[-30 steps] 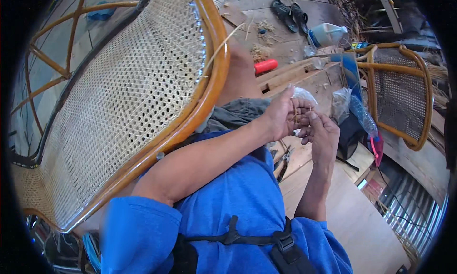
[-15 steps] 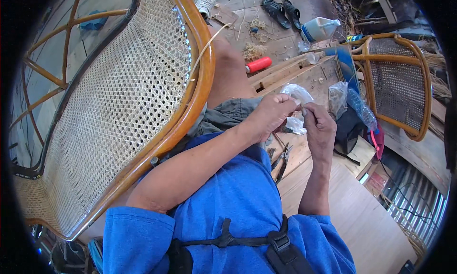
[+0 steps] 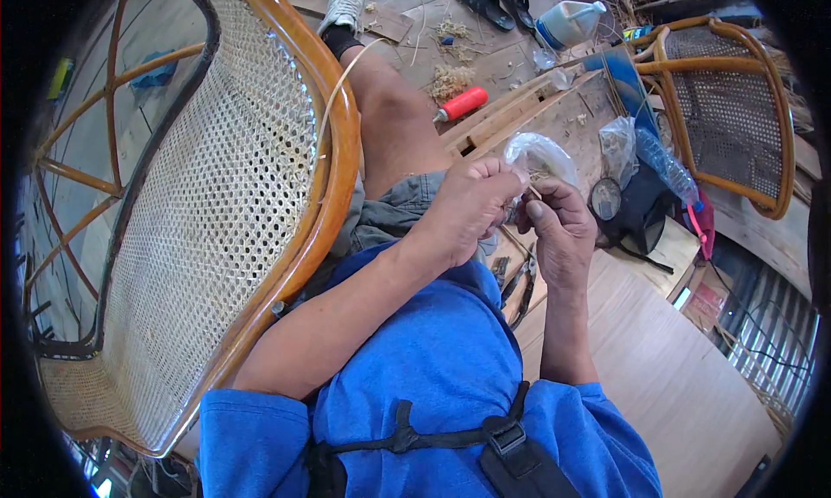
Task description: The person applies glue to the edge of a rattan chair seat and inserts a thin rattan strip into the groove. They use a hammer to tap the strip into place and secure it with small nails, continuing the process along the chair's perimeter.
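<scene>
My left hand (image 3: 478, 202) is closed in a pinch, its fingertips almost meeting those of my right hand (image 3: 564, 229) above my lap. A thin light-brown sliver (image 3: 534, 191) pokes out between the right thumb and fingers. What the left fingertips pinch is too small to make out. On my left stands a large chair with woven cane (image 3: 216, 177) in a glossy curved wooden frame (image 3: 343, 143). One loose cane strand (image 3: 332, 100) arches along its edge. Just beyond my hands lies a clear plastic bag (image 3: 547, 154).
Pliers (image 3: 525, 292) lie beside my lap near a pale wooden board (image 3: 658, 359). Farther off are a red-handled tool (image 3: 463, 104), a handsaw (image 3: 630, 95), a plastic bottle (image 3: 665, 171), a white jug (image 3: 570, 23), black sandals (image 3: 485, 6) and another cane-backed chair (image 3: 727, 91).
Both hands stay close together; the right hand has turned, and its thin sliver now shows. The whole view has shifted, with the chair appearing farther left.
</scene>
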Demonstrator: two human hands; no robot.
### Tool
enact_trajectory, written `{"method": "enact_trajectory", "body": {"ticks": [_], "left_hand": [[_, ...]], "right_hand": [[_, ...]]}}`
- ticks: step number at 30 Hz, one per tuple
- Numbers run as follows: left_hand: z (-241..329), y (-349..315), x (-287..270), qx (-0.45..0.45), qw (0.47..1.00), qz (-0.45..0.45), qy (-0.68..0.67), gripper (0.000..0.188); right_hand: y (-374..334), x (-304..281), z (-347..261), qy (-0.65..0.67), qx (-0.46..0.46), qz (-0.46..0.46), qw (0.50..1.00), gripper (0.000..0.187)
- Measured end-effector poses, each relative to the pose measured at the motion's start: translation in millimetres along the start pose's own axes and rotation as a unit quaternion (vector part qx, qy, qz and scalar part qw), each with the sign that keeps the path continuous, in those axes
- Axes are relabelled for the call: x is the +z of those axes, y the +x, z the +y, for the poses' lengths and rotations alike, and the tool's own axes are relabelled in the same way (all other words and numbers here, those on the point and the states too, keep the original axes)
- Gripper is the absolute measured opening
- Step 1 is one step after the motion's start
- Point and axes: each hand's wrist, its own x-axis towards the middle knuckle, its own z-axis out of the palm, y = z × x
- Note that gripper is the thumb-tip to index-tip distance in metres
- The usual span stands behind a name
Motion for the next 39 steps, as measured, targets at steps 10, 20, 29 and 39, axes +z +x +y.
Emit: {"method": "enact_trajectory", "body": {"ticks": [10,20,29,39], "left_hand": [[-11.4,1.6,0.8,0.173,0.962,-0.023,0.211,0.024],[0.6,-3.3,-7.7,0.245,0.874,-0.028,0.419,0.017],[15.9,-34.2,-17.0,0.351,0.747,0.016,0.565,0.018],[150.8,-76.3,-84.3,0.346,0.578,0.205,0.71,0.033]], "right_hand": [[3.9,2.4,-3.5,0.109,0.062,0.044,0.991,0.008],[5.7,4.6,-6.6,0.227,0.163,0.026,0.96,0.012],[13.1,-3.2,-0.7,0.179,0.201,-0.103,0.958,0.02],[44.0,65.5,-49.1,-0.045,0.028,-0.203,0.978,0.011]]}}
